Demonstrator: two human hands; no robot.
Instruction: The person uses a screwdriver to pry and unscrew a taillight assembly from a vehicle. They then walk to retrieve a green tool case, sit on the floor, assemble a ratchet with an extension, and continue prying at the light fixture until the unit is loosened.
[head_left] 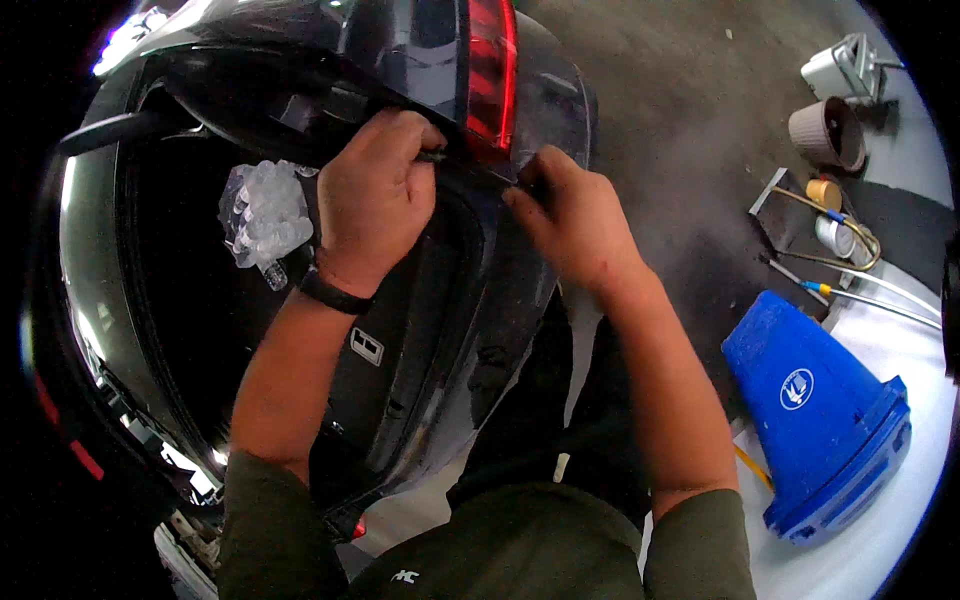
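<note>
A dark car's open trunk (280, 340) is in front of me, with a lit red tail light (490, 75) at its far right corner. My left hand (378, 190), a dark band on its wrist, is closed at the trunk opening's inner edge, just left of the tail light. Its fingertips are at a small dark piece that I cannot make out. Below the tail light, my right hand (572, 215) has thumb and fingers drawn together at the upper edge of the bumper (555, 110). What lies between those fingers is hidden.
Inside the trunk lies a plastic-wrapped pack of clear bottles (268, 215). To the right are a blue bin (815, 415) on its side, a ribbed pot (825, 135), a white container (840, 75), and a long-handled dustpan (785, 205) by the wall.
</note>
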